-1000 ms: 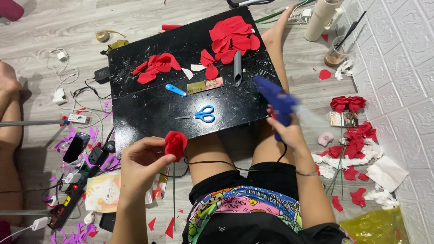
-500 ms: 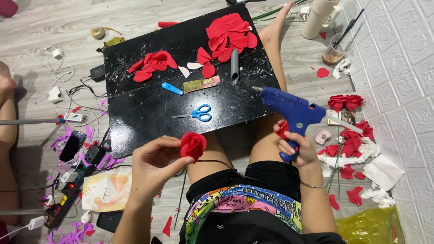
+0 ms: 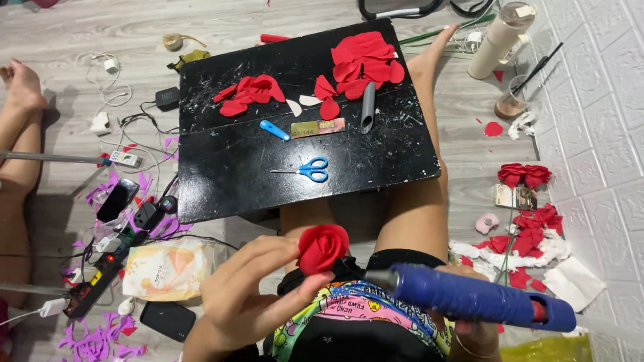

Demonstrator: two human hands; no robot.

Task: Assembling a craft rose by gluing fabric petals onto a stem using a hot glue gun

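Observation:
My left hand [image 3: 251, 295] holds a red foam rose [image 3: 323, 247] by its base, above my lap. My right hand [image 3: 473, 332], mostly hidden, grips a blue glue gun [image 3: 469, 298] whose grey nozzle points left toward the rose's underside. Ahead over my legs is a black board [image 3: 221, 181] carrying two piles of red petals [image 3: 362, 60], blue-handled scissors [image 3: 310, 169], a small blue tool [image 3: 274, 130] and a grey tube [image 3: 368, 107].
Finished red roses [image 3: 525, 174] and red scraps lie on the floor at right by the white brick wall. A power strip [image 3: 100, 275], phones, chargers and purple paper scraps crowd the left. Another person's legs [image 3: 17, 154] rest at far left.
My right hand has brought the glue gun down and in from the right, level near my lap. My left hand lifted the rose up and rightward, closer to the nozzle.

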